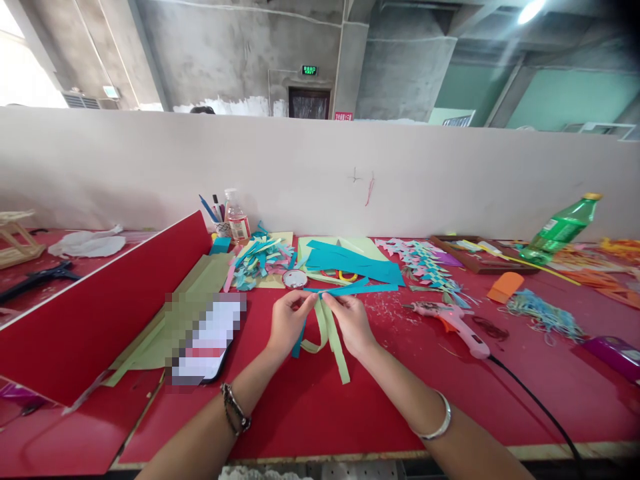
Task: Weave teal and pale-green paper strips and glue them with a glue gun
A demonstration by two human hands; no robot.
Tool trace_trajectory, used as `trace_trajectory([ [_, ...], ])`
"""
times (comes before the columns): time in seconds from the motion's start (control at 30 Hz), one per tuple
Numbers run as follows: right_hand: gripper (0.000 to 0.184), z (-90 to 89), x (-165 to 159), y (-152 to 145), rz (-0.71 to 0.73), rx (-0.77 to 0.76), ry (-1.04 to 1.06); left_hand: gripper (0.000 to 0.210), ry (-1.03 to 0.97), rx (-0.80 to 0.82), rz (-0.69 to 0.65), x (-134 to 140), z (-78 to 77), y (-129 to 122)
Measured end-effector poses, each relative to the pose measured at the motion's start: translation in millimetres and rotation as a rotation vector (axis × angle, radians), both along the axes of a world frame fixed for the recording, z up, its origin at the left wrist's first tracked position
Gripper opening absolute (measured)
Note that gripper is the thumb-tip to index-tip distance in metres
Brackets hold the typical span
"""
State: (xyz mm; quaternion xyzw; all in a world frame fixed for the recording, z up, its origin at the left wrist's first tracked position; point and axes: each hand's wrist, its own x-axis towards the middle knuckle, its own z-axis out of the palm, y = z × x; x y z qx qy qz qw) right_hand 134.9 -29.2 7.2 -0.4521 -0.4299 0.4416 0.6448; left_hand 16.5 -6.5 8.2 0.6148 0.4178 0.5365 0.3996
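Observation:
Above the red tabletop, my left hand [293,320] and my right hand [351,323] meet, thumbs and fingertips pinching paper strips where they cross. A pale green paper strip [337,343] hangs down from the pinch, with one part curling to the left. One blue paper strip [370,289] reaches out to the right, and a blue end dangles under my left hand. Exactly how the strips are folded together is hidden by my fingertips. Just behind lie wide blue paper sheets [350,260] and yellow-handled scissors [347,275], partly covered.
A pink glue gun [453,320] with a black cord lies at right. Braided paper chains [425,263] and a tilted green bottle [563,230] are behind it. To the left are a blurred phone [213,340], a red upright board [115,300] and a cut-strip pile [257,260].

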Motion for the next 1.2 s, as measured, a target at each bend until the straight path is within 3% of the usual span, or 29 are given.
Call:
trace_trajectory([
  [0.3, 0.021, -0.4, 3.4, 1.1, 0.037, 0.027, -0.086, 0.021, 0.131, 0.113, -0.016, -1.6, -2.8, 1.6],
  [0.67, 0.026, -3.2, 6.7, 1.5, 0.006, 0.021, -0.126, 0.02, 0.131, 0.165, -0.002, -3.1, -2.4, 2.4],
  [0.93, 0.022, -4.1, 12.6, 6.5, 0.152, 0.053, -0.243, 0.017, 0.348, 0.312, -0.119, -10.7, 6.0, 1.6],
  [1.1, 0.02, -8.0, 16.5, 9.4, 0.15, 0.079, -0.29, 0.024, 0.395, 0.293, -0.126, -10.6, 4.1, -0.5],
  [1.2, 0.021, -7.1, 19.6, 10.7, 0.125, 0.084, -0.276, 0.027, 0.279, 0.211, -0.112, -10.1, 3.6, 1.1],
])
